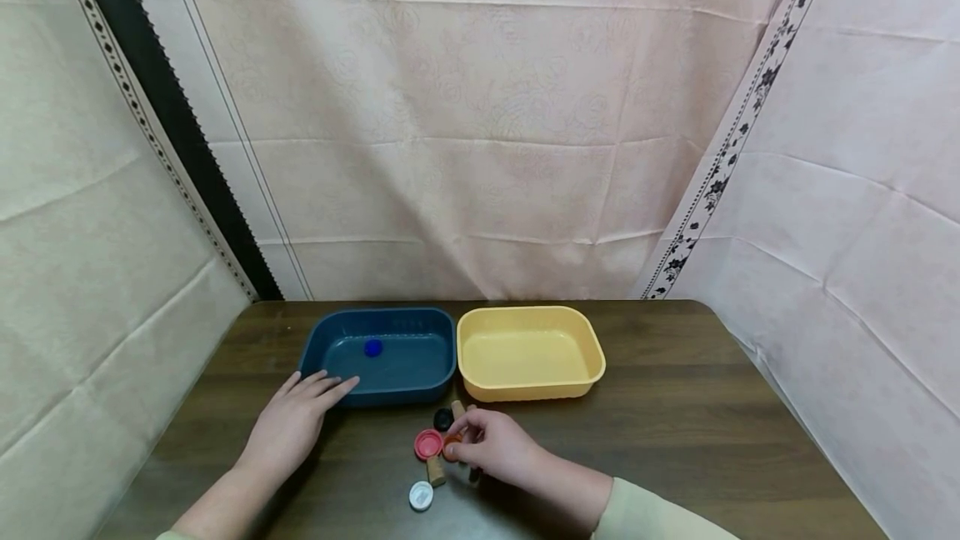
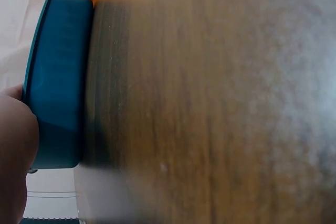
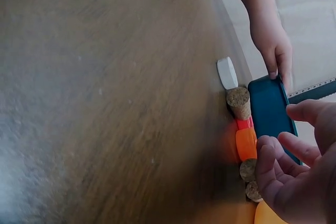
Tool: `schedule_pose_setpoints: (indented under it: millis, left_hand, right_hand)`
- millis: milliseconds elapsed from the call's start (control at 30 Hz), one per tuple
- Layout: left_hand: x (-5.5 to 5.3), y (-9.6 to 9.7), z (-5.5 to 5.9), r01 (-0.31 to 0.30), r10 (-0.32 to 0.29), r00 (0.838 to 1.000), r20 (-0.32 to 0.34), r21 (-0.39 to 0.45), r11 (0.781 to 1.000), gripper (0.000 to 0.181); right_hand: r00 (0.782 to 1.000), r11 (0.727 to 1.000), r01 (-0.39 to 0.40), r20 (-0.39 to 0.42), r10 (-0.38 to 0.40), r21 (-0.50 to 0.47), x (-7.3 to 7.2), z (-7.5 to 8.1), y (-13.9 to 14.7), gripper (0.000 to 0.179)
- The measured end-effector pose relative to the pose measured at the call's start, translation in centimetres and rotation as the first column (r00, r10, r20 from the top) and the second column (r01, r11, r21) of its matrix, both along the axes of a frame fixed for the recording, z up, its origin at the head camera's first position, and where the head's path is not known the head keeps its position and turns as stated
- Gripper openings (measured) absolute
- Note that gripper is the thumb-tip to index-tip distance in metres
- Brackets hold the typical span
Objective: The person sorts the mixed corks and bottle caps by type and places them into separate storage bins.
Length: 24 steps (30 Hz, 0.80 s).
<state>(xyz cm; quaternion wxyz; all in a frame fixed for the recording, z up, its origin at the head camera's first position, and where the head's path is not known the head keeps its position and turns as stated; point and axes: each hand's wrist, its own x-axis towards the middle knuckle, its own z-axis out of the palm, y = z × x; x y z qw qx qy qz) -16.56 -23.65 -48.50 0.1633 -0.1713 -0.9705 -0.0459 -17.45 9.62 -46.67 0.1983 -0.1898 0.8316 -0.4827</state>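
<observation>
My left hand (image 1: 288,432) rests at the near left rim of the blue tray (image 1: 401,397), fingers relaxed over it. In the left wrist view part of that hand (image 2: 16,145) lies beside the tray's wall (image 2: 58,77). Inside the tray sits a dark blue cap (image 1: 372,347). My right hand (image 1: 498,444) reaches over a small group of caps and corks, nearest to an orange cap (image 3: 245,144). Thumb and fingers stand apart in the right wrist view. A red cap (image 1: 428,444), a black cap (image 1: 443,418), a cork (image 1: 436,472) and a white cap (image 1: 421,496) lie around it.
A yellow tray (image 1: 532,392) stands right of the blue one at the back of the wooden table (image 1: 675,440). Other corks (image 3: 248,170) lie by the right hand, partly hidden from the head view. Pale cloth (image 1: 480,123) hangs behind and at both sides.
</observation>
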Motion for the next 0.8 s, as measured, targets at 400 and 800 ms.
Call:
schedule_pose_setpoints:
  millis: [400,800]
  left_hand:
    - [-0.3,0.0,-0.2,-0.010,0.010,1.000,0.006,-0.002,1.000,0.058]
    - [0.0,0.1,0.1,-0.013,0.013,1.000,0.012,-0.001,1.000,0.057]
  right_hand:
    - [0.994,0.985,-0.006,-0.110,0.026,0.174,-1.0,-0.3,-0.7,0.024]
    - [0.960,0.955,-0.016,-0.264,0.098,0.296,-0.9,-0.5,-1.3,0.025]
